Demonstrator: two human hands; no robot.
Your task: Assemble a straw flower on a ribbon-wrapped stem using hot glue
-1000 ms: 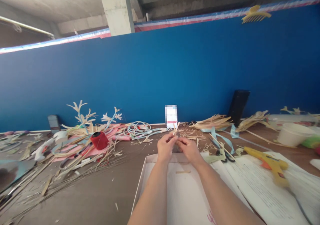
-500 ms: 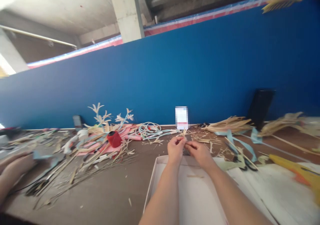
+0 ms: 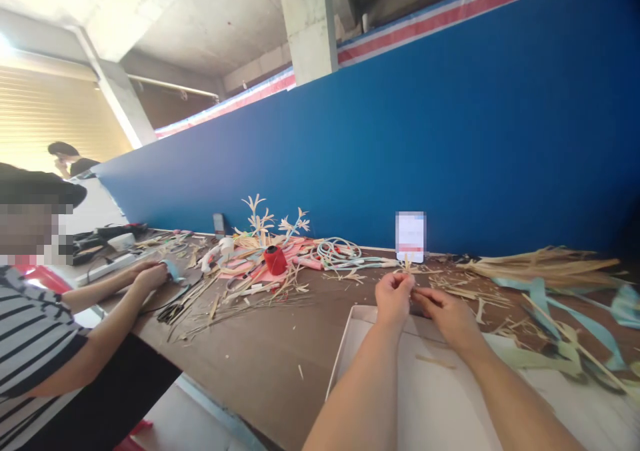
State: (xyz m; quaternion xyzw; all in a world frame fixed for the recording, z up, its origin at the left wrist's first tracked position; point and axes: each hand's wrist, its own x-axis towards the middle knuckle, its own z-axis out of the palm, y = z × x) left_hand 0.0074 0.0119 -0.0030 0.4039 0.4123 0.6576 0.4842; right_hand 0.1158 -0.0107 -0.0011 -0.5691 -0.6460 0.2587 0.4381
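Observation:
My left hand (image 3: pixel 394 296) is closed in a pinch round a small pale bunch of straw strips (image 3: pixel 407 263), whose tips stick up above the fingertips. Close beside it, my right hand (image 3: pixel 446 312) has its thumb and fingers pressed together at the lower end of the bunch. What exactly lies between the right fingertips is hidden. Both forearms reach over a shallow white box (image 3: pixel 345 344), and a loose straw strip (image 3: pixel 435 361) lies in it. Just beyond the hands a lit phone (image 3: pixel 411 237) stands upright.
Straw flowers (image 3: pixel 257 221), a red thread spool (image 3: pixel 275 260) and coiled pale-blue cords (image 3: pixel 340 251) lie left of centre. A straw bundle (image 3: pixel 545 267) and blue ribbon (image 3: pixel 580 324) lie right. At left, a co-worker's hands (image 3: pixel 150 276) hold blue ribbon. A blue partition (image 3: pixel 425 137) stands behind.
The view has swung left, bringing a co-worker in a striped top and another person behind into sight. My hands stay together on the straw bunch, with little visible change in grip.

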